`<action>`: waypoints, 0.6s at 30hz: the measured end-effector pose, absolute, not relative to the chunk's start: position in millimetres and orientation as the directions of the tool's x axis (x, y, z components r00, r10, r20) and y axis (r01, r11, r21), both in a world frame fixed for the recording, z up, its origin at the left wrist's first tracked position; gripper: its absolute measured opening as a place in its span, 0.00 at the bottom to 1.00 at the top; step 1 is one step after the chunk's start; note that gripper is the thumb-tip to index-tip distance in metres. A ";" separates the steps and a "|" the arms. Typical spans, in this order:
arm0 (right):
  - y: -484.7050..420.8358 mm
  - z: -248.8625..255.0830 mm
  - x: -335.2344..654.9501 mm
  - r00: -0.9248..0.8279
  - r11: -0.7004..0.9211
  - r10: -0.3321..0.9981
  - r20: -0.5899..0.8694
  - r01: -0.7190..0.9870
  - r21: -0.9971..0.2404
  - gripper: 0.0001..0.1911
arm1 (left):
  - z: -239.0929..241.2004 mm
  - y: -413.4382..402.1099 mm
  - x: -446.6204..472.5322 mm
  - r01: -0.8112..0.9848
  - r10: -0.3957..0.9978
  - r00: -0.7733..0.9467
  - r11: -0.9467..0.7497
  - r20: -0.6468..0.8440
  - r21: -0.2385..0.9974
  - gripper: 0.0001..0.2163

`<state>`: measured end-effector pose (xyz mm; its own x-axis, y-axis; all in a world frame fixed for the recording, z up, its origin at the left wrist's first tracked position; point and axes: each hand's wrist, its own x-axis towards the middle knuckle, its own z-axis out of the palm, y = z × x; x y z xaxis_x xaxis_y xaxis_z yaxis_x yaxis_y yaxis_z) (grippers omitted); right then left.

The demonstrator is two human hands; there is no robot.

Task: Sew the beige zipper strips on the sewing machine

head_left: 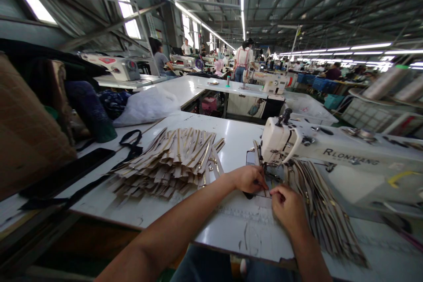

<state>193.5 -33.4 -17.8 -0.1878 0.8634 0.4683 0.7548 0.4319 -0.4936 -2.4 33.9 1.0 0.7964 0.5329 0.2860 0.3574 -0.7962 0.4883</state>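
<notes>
My left hand [248, 179] and my right hand [288, 205] lie close together on the white table [231, 229], right in front of the needle area of a white sewing machine [280, 141]. Both hands have their fingers pinched together on a small piece at the presser foot; it is too small to name. A heap of beige zipper strips [172, 163] lies to the left of my left hand. Another bundle of zipper strips [322, 207] trails down the table just right of my right hand.
A black strap [130, 141] and a black flat piece [66, 174] lie at the table's left. A white bag [148, 105] and dark fabric [89, 110] sit behind. More tables, sewing machines [267, 80] and other people at work fill the hall.
</notes>
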 end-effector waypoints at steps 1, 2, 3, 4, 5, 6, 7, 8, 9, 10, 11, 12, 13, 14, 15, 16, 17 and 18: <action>-33.4 -17.2 194.0 -0.196 0.438 0.863 0.466 0.750 -0.496 0.13 | 1.4 33.7 -2.7 0.355 0.529 0.798 -0.799 0.288 0.486 0.11; -33.2 -16.9 194.3 -0.202 0.443 0.862 0.465 0.746 -0.497 0.13 | 1.7 33.6 -2.9 0.352 0.526 0.799 -0.801 0.290 0.484 0.11; -33.0 -16.9 194.5 -0.208 0.447 0.861 0.464 0.744 -0.497 0.14 | 1.9 33.6 -3.1 0.349 0.524 0.800 -0.802 0.291 0.484 0.11; -32.8 -17.2 194.7 -0.213 0.451 0.860 0.463 0.743 -0.495 0.14 | 1.9 33.7 -3.1 0.345 0.522 0.801 -0.803 0.294 0.486 0.11; -32.5 -17.6 194.8 -0.220 0.454 0.859 0.461 0.743 -0.491 0.15 | 1.9 33.8 -3.0 0.339 0.518 0.802 -0.804 0.296 0.488 0.11; -32.3 -18.2 194.9 -0.229 0.459 0.858 0.460 0.744 -0.486 0.15 | 1.7 33.9 -2.9 0.334 0.516 0.803 -0.805 0.299 0.491 0.11; -32.0 -18.9 195.0 -0.237 0.463 0.857 0.458 0.744 -0.482 0.15 | 1.6 34.1 -2.7 0.328 0.514 0.803 -0.804 0.303 0.495 0.11; -31.8 -19.5 195.1 -0.245 0.467 0.857 0.454 0.742 -0.480 0.15 | 1.5 34.2 -2.6 0.324 0.513 0.803 -0.804 0.305 0.498 0.11; -31.7 -20.1 195.1 -0.254 0.471 0.857 0.448 0.740 -0.481 0.15 | 1.5 34.3 -2.4 0.321 0.511 0.803 -0.804 0.306 0.501 0.11; -31.6 -20.6 195.2 -0.264 0.475 0.858 0.441 0.735 -0.484 0.15 | 1.6 34.3 -2.4 0.318 0.508 0.806 -0.805 0.304 0.501 0.11; -31.6 -21.0 195.3 -0.273 0.477 0.860 0.432 0.730 -0.490 0.16 | 1.9 34.2 -2.4 0.317 0.505 0.809 -0.806 0.302 0.500 0.12; -31.5 -21.3 195.3 -0.279 0.477 0.863 0.422 0.725 -0.497 0.16 | 2.3 34.0 -2.4 0.314 0.501 0.812 -0.807 0.300 0.499 0.12; -31.5 -21.5 195.4 -0.283 0.475 0.866 0.412 0.722 -0.503 0.16 | 2.8 33.8 -2.4 0.313 0.499 0.814 -0.809 0.298 0.498 0.12; -31.4 -21.7 195.4 -0.288 0.474 0.869 0.403 0.720 -0.508 0.16 | 3.3 33.5 -2.4 0.313 0.499 0.814 -0.808 0.296 0.499 0.12; -31.3 -21.8 195.5 -0.291 0.473 0.871 0.396 0.719 -0.509 0.16 | 3.7 33.3 -2.4 0.314 0.501 0.814 -0.806 0.294 0.502 0.12; -31.2 -21.9 195.5 -0.295 0.471 0.872 0.390 0.722 -0.507 0.16 | 4.0 33.1 -2.3 0.314 0.504 0.813 -0.802 0.293 0.508 0.12; -31.1 -22.0 195.5 -0.297 0.470 0.873 0.387 0.726 -0.503 0.16 | 4.1 33.1 -2.2 0.312 0.507 0.811 -0.797 0.292 0.517 0.12; -31.0 -22.0 195.5 -0.298 0.470 0.872 0.388 0.729 -0.497 0.16 | 4.1 33.4 -2.1 0.310 0.510 0.809 -0.791 0.290 0.527 0.11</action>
